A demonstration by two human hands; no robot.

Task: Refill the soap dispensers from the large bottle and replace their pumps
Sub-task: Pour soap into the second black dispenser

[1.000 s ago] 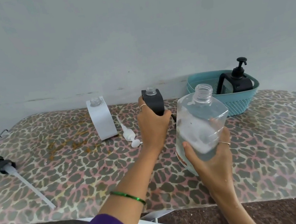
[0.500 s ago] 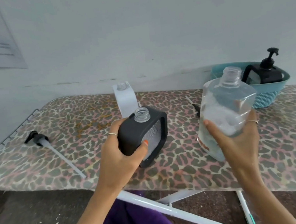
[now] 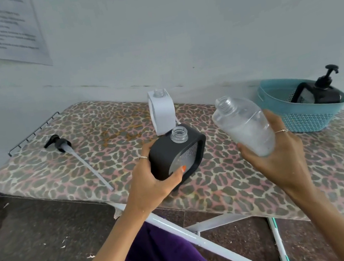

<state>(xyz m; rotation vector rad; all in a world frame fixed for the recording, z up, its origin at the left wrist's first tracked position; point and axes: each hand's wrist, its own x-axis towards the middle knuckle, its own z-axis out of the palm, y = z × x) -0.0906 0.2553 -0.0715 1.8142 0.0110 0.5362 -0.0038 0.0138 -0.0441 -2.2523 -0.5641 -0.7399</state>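
From the head view, the left hand (image 3: 152,183) is gripping the black dispenser (image 3: 176,152) above the ironing board (image 3: 241,178), while the right hand (image 3: 276,154) is clutching the tilted large bottle (image 3: 244,125) just beside it. Misaligned necks risk spilling soap onto the leopard cover.

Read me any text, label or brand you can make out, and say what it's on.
Paper sheet taped to the wall: several printed lines, too blurred to read.
Large clear bottle in the right hand: no label text showing.
Black dispenser in the left hand: no text visible.
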